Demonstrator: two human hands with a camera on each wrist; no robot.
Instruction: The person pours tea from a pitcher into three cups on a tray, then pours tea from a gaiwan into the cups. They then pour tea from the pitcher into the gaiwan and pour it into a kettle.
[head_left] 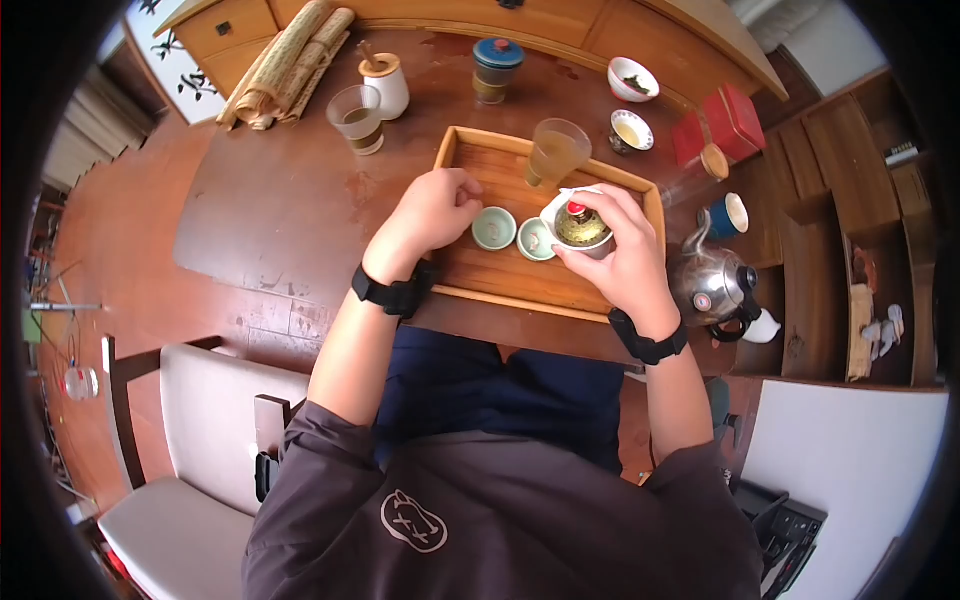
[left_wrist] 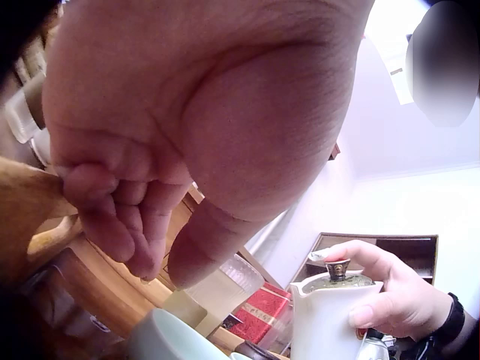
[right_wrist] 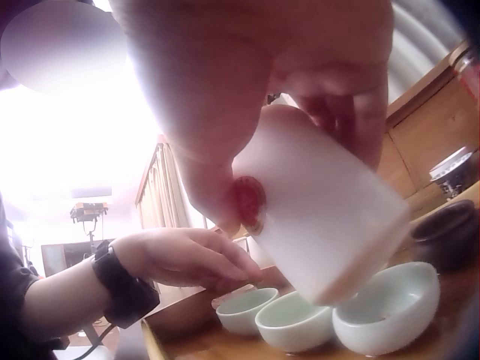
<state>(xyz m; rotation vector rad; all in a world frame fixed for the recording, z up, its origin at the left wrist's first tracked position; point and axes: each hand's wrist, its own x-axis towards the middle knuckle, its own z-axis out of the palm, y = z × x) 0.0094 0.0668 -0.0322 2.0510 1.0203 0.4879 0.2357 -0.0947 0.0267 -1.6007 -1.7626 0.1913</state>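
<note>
My right hand (head_left: 635, 250) grips a white lidded teapot (right_wrist: 322, 202), thumb on one side and fingers around the other. Its patterned gold-green lid (head_left: 582, 232) has a knob under the fingers, and the spout points left. Below it, on the wooden tray (head_left: 530, 304), sit small pale green cups: a left cup (head_left: 493, 229), a middle cup (head_left: 537, 239), and a third cup (right_wrist: 386, 307) that the pot hides in the head view. Beside the left cup, my left hand (head_left: 430, 210) hovers by the tray's left rim, fingers loosely curled and holding nothing.
A glass pitcher (head_left: 560, 152) of tea stands at the tray's back. Right of the tray are a steel kettle (head_left: 708, 285) and a red box (head_left: 730, 118). Behind stand a glass cup (head_left: 357, 118), a white jar (head_left: 392, 92), a blue-lidded cup (head_left: 497, 68) and a white bowl (head_left: 633, 78).
</note>
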